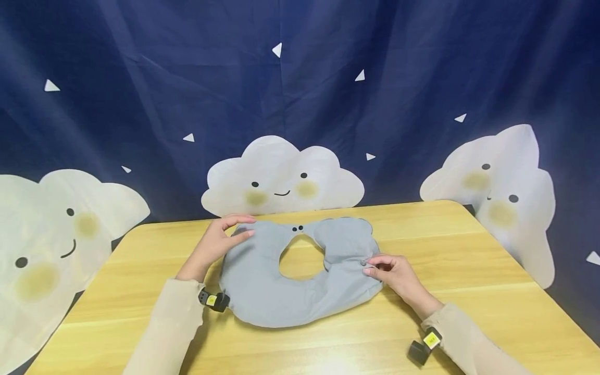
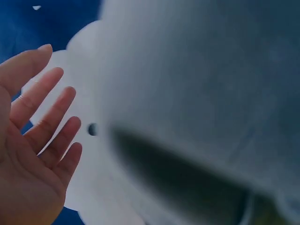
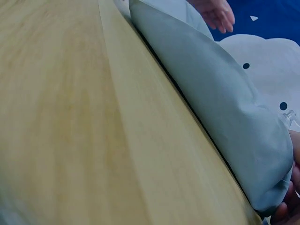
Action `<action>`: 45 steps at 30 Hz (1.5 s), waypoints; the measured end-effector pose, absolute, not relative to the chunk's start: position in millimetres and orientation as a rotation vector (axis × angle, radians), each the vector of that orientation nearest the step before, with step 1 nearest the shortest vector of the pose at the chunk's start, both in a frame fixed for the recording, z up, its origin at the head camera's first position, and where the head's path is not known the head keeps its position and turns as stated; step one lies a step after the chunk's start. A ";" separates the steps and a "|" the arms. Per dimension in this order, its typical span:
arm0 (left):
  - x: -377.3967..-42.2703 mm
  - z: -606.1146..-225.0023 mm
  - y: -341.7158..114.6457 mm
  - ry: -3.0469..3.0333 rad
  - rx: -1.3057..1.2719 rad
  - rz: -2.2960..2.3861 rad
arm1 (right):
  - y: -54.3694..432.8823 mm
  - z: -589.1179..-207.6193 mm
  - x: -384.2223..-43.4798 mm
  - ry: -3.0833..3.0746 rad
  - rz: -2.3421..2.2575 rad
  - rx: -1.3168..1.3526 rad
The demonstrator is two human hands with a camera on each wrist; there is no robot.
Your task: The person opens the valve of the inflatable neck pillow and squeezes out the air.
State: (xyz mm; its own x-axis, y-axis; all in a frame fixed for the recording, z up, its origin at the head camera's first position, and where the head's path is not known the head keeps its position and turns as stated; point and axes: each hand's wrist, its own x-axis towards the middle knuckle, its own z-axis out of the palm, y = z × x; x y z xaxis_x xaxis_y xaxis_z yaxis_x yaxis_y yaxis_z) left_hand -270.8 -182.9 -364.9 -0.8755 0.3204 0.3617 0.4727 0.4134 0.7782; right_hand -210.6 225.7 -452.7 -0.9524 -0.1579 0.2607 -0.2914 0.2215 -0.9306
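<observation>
Head view: bright, largely sharp; glare on the surface (image 1: 450,250) at the bottom edge, soft shadow beside the left sleeve (image 1: 164,323). Left wrist view: dimmer, bluish; pillow (image 2: 201,84) heavily out of focus, left hand (image 2: 30,150) clearer. Right wrist view: subdued; surface blurred at lower left.

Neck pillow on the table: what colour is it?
The neck pillow is light blue-grey, seen best in the head view.

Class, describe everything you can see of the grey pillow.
The pillow is grey, apparently soft fabric, and looks puffed up. It curves round a central hole, with two black dots at the narrow far side and a scalloped far right edge. It lies on the table, creased near a small clear valve on the right. The right hand grips that side; whether the left hand touches it is unclear.
</observation>
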 end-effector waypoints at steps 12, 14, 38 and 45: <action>-289.6 -389.0 -180.2 -2.549 -0.747 -1.639 | 224.0 -452.9 -210.7 -2.335 1.861 0.490; -289.1 -391.8 -178.2 -2.565 -0.713 -1.663 | 224.0 -452.5 -210.2 -2.336 1.863 0.493; -294.7 -419.2 -169.8 -2.691 -0.561 -1.681 | 224.6 -454.0 -210.2 -2.323 1.884 0.442; -296.6 -426.2 -168.7 -2.700 -0.549 -1.718 | 224.6 -453.1 -209.9 -2.329 1.878 0.430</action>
State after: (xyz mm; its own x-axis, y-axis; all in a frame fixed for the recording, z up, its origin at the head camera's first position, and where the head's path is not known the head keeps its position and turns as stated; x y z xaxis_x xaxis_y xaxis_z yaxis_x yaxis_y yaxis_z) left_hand -296.6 -168.7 -426.2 -0.9375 0.3360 0.0906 0.2244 0.3846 0.8954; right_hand -209.9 224.6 -453.1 -0.9527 -0.1446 0.2675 -0.2921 0.1905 -0.9372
